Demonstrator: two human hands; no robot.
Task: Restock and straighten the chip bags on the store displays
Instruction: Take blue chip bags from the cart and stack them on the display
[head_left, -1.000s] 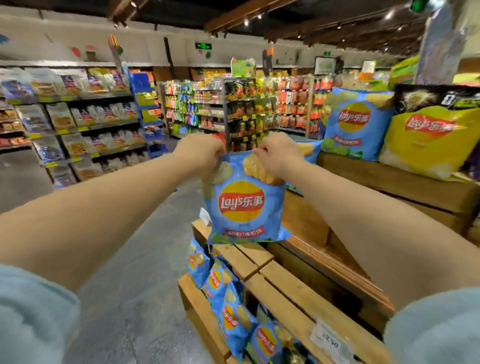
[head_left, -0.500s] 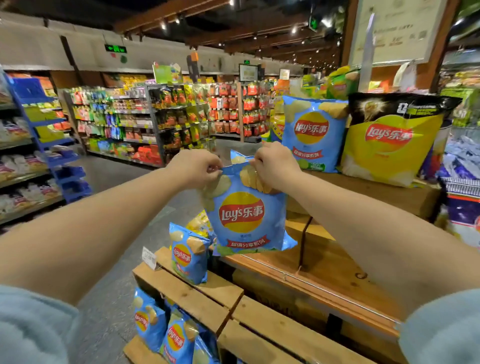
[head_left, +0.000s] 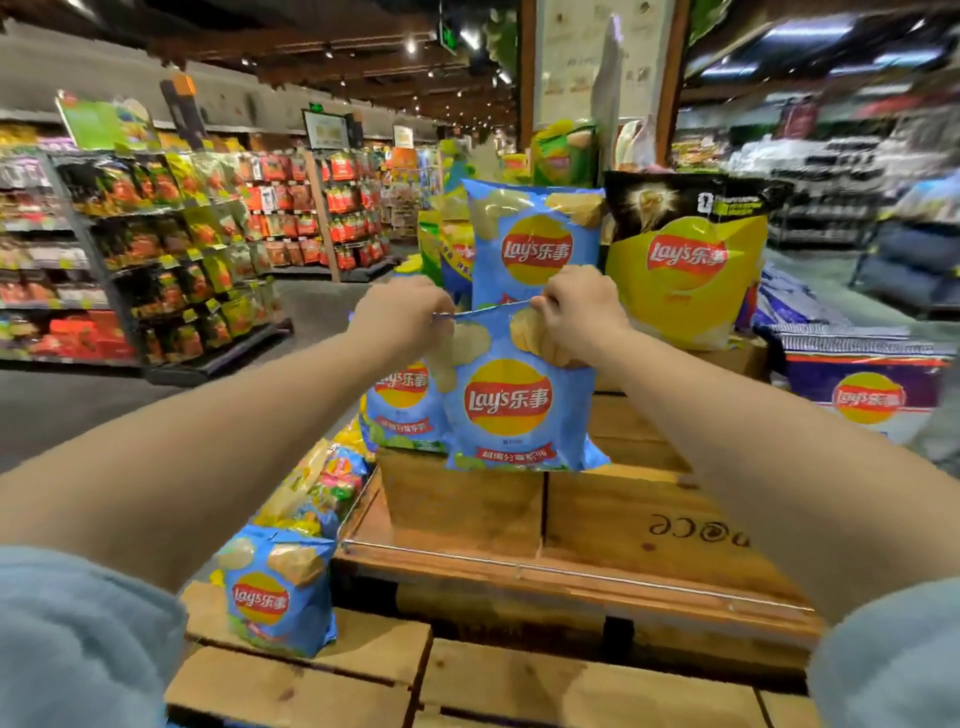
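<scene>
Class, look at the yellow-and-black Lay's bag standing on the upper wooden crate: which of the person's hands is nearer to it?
Right. The right hand pinches the held blue bag just left of the yellow-and-black bag; the left hand grips the opposite top corner, farther left.

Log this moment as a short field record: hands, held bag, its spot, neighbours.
left hand: pinches top left corner of held blue bag
right hand: pinches its top right corner
held blue bag: upright, bottom edge at wooden crate top
behind-left: second blue bag
rear: tall blue bag, yellow bag
lower step: small blue bag
</scene>
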